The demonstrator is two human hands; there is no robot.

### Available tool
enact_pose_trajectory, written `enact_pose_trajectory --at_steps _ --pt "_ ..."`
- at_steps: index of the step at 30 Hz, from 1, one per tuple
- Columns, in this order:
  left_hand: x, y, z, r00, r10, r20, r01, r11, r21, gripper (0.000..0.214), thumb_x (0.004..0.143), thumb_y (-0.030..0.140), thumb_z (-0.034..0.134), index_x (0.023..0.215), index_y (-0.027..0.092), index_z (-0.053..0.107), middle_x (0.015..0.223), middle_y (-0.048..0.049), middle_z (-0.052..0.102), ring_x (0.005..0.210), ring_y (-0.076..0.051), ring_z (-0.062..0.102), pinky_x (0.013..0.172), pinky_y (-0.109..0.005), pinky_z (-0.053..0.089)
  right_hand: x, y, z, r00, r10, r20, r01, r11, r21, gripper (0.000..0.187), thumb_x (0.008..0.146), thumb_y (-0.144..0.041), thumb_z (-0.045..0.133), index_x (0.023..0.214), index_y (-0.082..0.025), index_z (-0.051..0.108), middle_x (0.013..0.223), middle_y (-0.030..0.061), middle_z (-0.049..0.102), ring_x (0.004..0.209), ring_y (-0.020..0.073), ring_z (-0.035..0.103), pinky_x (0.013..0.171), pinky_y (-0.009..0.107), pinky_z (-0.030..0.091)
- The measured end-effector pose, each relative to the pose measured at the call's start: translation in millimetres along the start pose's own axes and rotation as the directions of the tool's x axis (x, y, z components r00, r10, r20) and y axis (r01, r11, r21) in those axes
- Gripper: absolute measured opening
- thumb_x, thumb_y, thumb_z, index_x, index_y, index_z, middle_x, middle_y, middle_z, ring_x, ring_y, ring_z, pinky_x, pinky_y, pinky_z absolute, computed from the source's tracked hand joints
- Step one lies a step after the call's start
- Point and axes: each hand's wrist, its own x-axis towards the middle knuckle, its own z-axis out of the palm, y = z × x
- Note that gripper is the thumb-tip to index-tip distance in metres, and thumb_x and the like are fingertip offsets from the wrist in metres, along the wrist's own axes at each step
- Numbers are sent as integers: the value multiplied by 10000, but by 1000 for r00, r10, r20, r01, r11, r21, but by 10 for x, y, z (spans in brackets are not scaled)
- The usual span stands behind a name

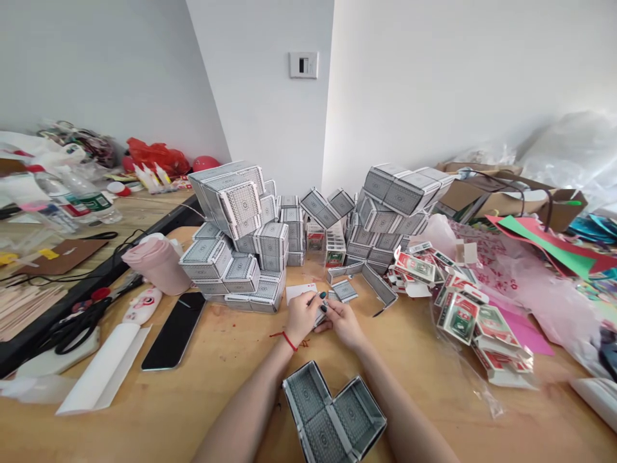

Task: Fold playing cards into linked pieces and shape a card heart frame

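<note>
My left hand (303,316), with a red string on its wrist, and my right hand (344,323) meet over the middle of the table. Their fingertips pinch a grey-backed playing card (320,316) between them, mostly covered by the fingers. Just behind my left hand lies a white-faced card (297,291). A flat grey card piece (343,291) rests beyond my right hand, inside an angled strip of folded cards (378,285). Between my forearms sits an L-shaped open tray built of playing cards (322,421), with raised walls.
Stacked card-built blocks stand at left (236,212) and right (393,199). Red-and-green card boxes (463,315) pile up at right beside plastic bags (530,302). On the left are a black phone (174,331), a pink cup (161,263), scissors (81,325) and a white paper roll (103,370).
</note>
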Motion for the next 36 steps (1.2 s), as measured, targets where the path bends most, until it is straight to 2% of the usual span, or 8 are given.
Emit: enact_pose_trajectory --at_steps 7,11,16,19,24,30,33,36 --pt "-5 12 -1 999 -40 -20 36 987 -159 290 782 395 494 644 156 584 591 -7 562 570 -127 496 517 -223 366 17 30 9 987 -19 -161 4 996 -90 357 719 -515 554 739 -159 554 491 -23 542 372 115 511 329 216 392" --pt "19 -11 4 993 -111 -44 89 936 -339 222 715 364 583 749 148 620 687 -33 625 609 -141 556 551 -240 436 28 0 -49 959 -117 -258 81 986 -146 360 757 -536 492 733 -177 494 404 -49 496 293 91 441 294 186 281" --pt "30 -27 38 992 -120 -33 98 921 -377 163 662 295 636 710 149 583 692 -23 618 626 -136 575 574 -237 460 35 -45 -125 912 -207 -353 172 977 -128 315 761 -511 504 823 -205 464 536 -36 578 382 102 507 376 204 357" --pt "46 -52 40 982 -160 -98 111 916 -385 159 674 292 620 686 146 558 666 -14 595 614 -125 558 566 -224 449 27 -59 -125 924 -185 -335 137 977 -162 312 746 -508 526 773 -203 466 533 -28 584 395 106 500 393 213 360" --pt "90 -119 3 950 -226 -218 126 911 -392 193 719 321 569 751 131 571 698 -37 610 646 -135 560 590 -234 446 -1 -79 -91 978 -88 -189 41 970 -240 329 688 -471 605 608 -185 464 546 20 620 426 114 496 424 231 362" --pt "74 -88 0 980 -126 -155 79 957 -280 214 753 326 531 800 142 629 767 -61 653 683 -155 580 622 -258 445 -1 -64 -75 961 -134 -243 74 968 -242 345 691 -491 595 814 -174 538 565 -25 547 441 102 453 416 216 340" --pt "38 -49 22 993 -54 -104 30 975 -220 205 766 310 510 774 152 640 747 -55 653 682 -157 572 630 -266 439 6 -56 -85 955 -157 -251 92 964 -250 346 726 -523 540 769 -180 541 570 -32 504 475 101 425 438 213 330" --pt "11 -19 32 998 -24 -58 12 980 -200 214 771 318 506 754 156 644 710 -43 643 657 -151 560 620 -264 433 5 -41 -94 971 -134 -196 78 959 -272 351 726 -529 539 741 -179 532 537 -42 464 461 97 388 430 209 295"
